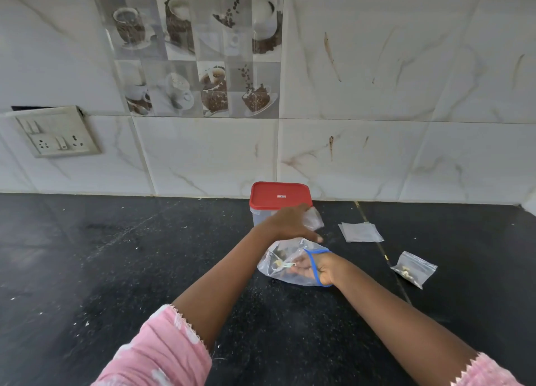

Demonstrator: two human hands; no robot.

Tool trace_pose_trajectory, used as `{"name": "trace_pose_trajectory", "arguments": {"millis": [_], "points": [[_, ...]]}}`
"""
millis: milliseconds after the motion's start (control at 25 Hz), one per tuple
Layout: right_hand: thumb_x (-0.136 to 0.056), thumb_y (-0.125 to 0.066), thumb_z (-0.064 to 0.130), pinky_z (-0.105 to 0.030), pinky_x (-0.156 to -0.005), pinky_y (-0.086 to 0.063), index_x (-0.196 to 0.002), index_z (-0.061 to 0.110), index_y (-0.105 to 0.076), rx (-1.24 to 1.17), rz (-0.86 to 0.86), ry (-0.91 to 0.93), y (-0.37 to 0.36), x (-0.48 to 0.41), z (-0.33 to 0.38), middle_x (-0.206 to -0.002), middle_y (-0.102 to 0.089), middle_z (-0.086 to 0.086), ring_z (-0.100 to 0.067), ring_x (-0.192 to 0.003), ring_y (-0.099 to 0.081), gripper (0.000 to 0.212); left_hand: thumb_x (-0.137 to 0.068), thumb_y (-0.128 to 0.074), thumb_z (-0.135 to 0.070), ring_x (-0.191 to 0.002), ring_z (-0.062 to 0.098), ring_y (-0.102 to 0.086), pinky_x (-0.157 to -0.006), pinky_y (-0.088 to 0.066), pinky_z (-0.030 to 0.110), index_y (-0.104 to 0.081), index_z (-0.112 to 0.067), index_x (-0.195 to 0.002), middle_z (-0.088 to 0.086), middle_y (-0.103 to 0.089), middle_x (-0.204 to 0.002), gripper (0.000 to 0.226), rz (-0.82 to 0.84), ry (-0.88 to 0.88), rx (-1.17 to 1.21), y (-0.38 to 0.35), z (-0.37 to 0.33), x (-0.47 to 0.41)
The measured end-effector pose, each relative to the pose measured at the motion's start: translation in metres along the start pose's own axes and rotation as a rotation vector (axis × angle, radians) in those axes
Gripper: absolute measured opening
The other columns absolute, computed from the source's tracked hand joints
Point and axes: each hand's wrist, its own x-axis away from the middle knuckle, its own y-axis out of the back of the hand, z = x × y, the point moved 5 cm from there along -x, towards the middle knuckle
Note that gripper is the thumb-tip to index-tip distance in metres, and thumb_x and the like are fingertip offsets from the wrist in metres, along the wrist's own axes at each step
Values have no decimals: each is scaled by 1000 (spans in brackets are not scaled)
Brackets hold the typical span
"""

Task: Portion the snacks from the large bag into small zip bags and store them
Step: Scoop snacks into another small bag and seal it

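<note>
Step in hand: You were at the scooping stage of a portion, with snacks being drawn from the large bag [285, 248] for a small zip bag [314, 219].
Left hand: Your left hand [285, 221] was held above the large bag, just in front of the red-lidded container [280, 195], with its fingers closed on the small zip bag. Motion blur hid whether that bag's mouth was open.
Right hand: Your right hand [306, 266] was inside the large bag, past the blue zip rim, among the snacks. Whether it had hold of any could not be told through the plastic.
Task's things: The large bag lay on the bench [145, 255], directly below your left hand. A stack of empty bags [361, 231] lay to its right, and a filled bag [413, 268] lay further right.
Next move, as judged: You needed to withdraw a handful cleanly, bring it to the small bag's mouth, then seal the bag.
</note>
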Motion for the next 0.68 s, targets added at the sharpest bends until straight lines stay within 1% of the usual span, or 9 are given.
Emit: {"name": "trace_pose_trajectory", "arguments": {"millis": [80,120,200,240,320,400,520,600,680], "points": [[-91,-44,-14,-39,-89,-53,-105,-10,-56,-12,-12,-15,7,6,-2,-95,-59,-31,-45,-102,-59,19,-76,-74,-40,-126,27,-46,-98,-39,34,-32,-13,-142,8,-46,-139,83,118,-59,-90,-17,-22,-4],[-91,-45,-13,-38,-89,-55,-107,-11,-58,-27,-18,-16,11,10,-3,-101,-60,-31,-47,-106,-58,20,-76,-75,-39,-124,27,-47,-98,-39,35,-33,-12,-141,9,-47,-139,82,147,-76,-122,-23,-27,-6],[-93,-44,-9,-40,-88,-54,-123,-9,-53,-78,-77,-5,24,16,-4,-126,-54,-29,-48,-112,-55,31,-76,-75,-37,-121,27,-48,-96,-40,34,-34,-10,-140,9,-48,-138,80,168,-86,-162,-31,-31,-10],[-94,-42,-10,-42,-95,-50,-127,-7,-50,-93,-103,11,31,21,-3,-132,-51,-26,-47,-117,-52,34,-76,-76,-35,-119,27,-49,-95,-41,35,-35,-11,-139,10,-49,-136,79,169,-91,-177,-34,-31,-12],[-94,-36,-15,-45,-106,-41,-129,-9,-46,-54,-146,48,42,31,-3,-138,-46,-23,-43,-124,-49,38,-73,-77,-33,-115,27,-52,-91,-42,36,-37,-12,-137,10,-52,-131,78,150,-115,-210,-41,-31,-14],[-92,-39,-16,-40,-101,-45,-127,-14,-46,3,-201,73,52,38,-2,-136,-48,-24,-38,-125,-50,36,-74,-75,-34,-114,28,-52,-88,-39,38,-36,-15,-137,9,-54,-128,77,118,-138,-255,-48,-34,-15],[-88,-45,-17,-31,-88,-48,-119,-16,-54,41,-286,95,72,41,-1,-124,-56,-25,-30,-110,-58,32,-74,-71,-41,-113,27,-53,-94,-34,46,-35,-19,-135,4,-57,-125,74,55,-159,-372,-55,-38,-17],[-88,-46,-16,-28,-86,-51,-116,-16,-57,45,-324,75,84,42,-1,-108,-60,-25,-25,-90,-62,30,-74,-70,-41,-112,26,-54,-94,-32,45,-35,-19,-134,2,-57,-125,72,4,-170,-400,-54,-41,-17],[-89,-45,-14,-28,-85,-53,-114,-16,-59,47,-357,67,94,46,-1,-108,-60,-27,-25,-84,-63,28,-74,-69,-39,-110,25,-55,-94,-31,43,-36,-19,-132,1,-58,-123,69,-37,-186,-399,-54,-43,-16]]}}
